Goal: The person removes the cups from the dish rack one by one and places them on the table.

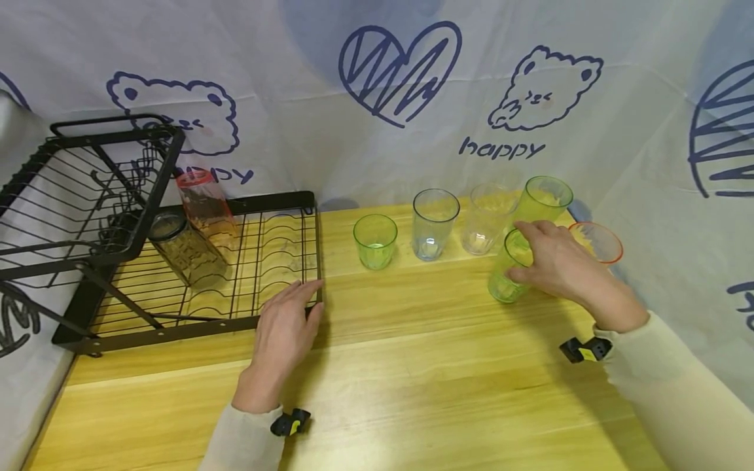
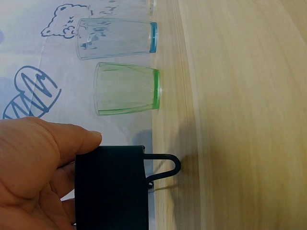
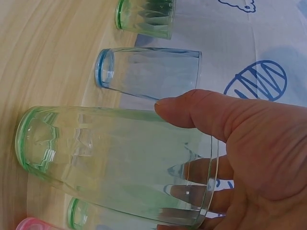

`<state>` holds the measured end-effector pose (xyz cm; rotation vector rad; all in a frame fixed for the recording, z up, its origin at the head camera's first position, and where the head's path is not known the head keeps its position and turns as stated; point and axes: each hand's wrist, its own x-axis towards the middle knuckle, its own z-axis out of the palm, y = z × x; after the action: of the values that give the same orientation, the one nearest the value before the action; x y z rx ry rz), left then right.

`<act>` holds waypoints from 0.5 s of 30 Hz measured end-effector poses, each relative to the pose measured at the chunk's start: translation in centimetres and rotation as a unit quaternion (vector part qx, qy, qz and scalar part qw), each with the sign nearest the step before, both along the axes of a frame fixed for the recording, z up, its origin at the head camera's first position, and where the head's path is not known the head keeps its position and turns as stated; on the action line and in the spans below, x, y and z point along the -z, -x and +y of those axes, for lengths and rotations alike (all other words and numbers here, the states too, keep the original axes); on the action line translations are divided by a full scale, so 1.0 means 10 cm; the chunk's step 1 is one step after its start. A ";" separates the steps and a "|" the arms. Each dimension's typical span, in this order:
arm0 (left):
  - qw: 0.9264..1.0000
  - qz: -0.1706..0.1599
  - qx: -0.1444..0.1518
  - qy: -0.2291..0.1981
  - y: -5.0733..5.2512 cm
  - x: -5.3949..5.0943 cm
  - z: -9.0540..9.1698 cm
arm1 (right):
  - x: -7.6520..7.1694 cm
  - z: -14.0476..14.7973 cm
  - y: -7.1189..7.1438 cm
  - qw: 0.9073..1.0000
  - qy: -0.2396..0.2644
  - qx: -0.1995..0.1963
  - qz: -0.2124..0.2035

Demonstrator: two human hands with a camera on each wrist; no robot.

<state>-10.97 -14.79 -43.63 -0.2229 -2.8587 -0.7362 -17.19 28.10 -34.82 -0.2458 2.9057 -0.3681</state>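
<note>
Tight traffic, right side!

We see the right hand pinching a tall, green, see-through tumbler near its rim, right on the worktop, while the left hand grips the black wire rack. A sideways swing could topple the orange-rimmed clear tumbler close beside.

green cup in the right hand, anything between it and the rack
Along the front, only the left hand, at the near right corner of the rack. Farther back, the short cup, blue cup and clear cup stand between the green cup and the rack's rear part; lifting over them may help.
</note>
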 end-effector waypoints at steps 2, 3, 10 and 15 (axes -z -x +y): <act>1.000 0.001 0.000 0.001 0.00 0.00 0.00 | 0.00 0.01 0.00 1.000 0.000 -0.001 0.001; 1.000 0.001 0.000 0.001 0.00 0.00 0.00 | 0.00 0.01 0.00 1.000 0.001 -0.002 0.001; 1.000 0.000 0.000 -0.001 0.01 0.00 0.01 | 0.01 0.02 -0.02 1.000 0.002 -0.005 0.002; 1.000 -0.002 0.000 0.000 0.01 -0.01 0.01 | 0.01 0.01 -0.01 1.000 0.004 -0.009 0.009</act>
<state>-11.08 -14.74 -43.57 -0.2204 -2.8623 -0.7368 -17.04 28.24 -34.96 -0.2772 2.9183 -0.3753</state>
